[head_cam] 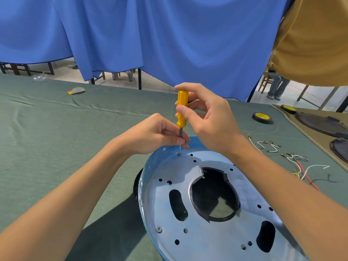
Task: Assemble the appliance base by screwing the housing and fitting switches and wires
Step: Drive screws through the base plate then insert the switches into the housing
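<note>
A round metal housing plate (203, 234) with several holes and a large central opening lies on the green cloth in front of me. An upright screwdriver with a yellow handle (182, 108) stands with its tip on a screw (179, 154) at the plate's far rim. My right hand (209, 117) grips the yellow handle from the right. My left hand (158, 135) pinches the steel shaft just above the plate. A second screw (159, 229) sits in the plate near its front left edge.
Loose white, red and black wires (299, 162) lie on the cloth to the right. Two rolls of black tape (262, 117) and dark round parts (323, 123) sit at the far right. A blue curtain hangs behind the table. A small grey and yellow piece (76, 90) lies far left.
</note>
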`<move>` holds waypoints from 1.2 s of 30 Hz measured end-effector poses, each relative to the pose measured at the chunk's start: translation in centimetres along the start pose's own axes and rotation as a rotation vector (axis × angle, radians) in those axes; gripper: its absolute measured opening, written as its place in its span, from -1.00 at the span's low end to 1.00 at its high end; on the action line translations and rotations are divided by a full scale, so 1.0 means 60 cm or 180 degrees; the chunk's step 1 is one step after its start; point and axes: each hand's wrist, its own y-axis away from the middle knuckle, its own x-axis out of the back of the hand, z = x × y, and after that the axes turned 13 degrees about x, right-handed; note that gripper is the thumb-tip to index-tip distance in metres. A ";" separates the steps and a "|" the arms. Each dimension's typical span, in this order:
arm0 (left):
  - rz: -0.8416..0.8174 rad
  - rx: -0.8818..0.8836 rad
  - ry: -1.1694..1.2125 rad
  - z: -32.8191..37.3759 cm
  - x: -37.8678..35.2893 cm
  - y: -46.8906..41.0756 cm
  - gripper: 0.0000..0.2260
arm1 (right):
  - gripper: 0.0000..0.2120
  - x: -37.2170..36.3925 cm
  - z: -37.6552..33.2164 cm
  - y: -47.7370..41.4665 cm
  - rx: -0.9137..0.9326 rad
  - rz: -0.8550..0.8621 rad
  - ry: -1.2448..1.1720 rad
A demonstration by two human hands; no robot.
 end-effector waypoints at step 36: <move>-0.0136 0.0008 -0.0145 0.007 -0.009 0.004 -0.86 | -0.89 0.050 -0.018 -0.045 -0.0086 -0.1022 0.0496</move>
